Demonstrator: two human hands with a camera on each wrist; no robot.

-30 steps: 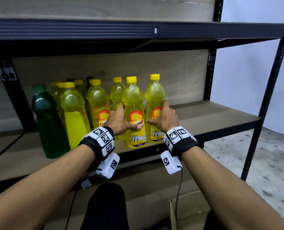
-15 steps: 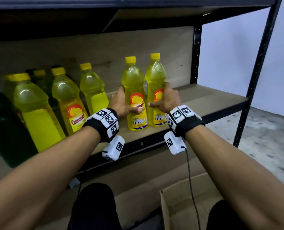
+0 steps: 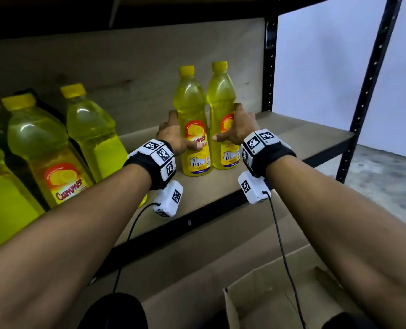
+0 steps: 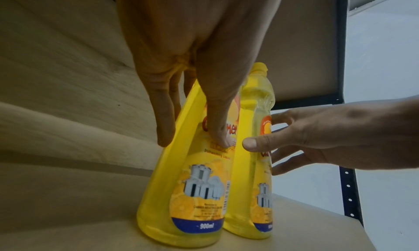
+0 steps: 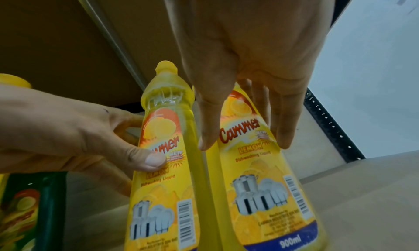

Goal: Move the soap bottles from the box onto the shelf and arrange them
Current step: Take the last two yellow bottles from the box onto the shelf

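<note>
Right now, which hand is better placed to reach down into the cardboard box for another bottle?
Probably the right hand: the box sits below on its side. The left hand is farther over.

Right hand [image 5: 247,72]: 12 o'clock, thumb and fingers around right bottle [image 5: 267,174].
Left hand [image 5: 75,134]: 9 o'clock, thumb on left bottle [image 5: 163,165] label.
Bottles: upright, side by side on shelf [image 5: 362,192].
Green bottle [image 5: 45,210]: 8 o'clock.

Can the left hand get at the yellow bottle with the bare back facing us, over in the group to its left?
Probably yes. The left hand now grips the left bottle of the pair; once it lets go, bare shelf board separates it from the unlabelled-side bottle, with nothing between them.
</note>
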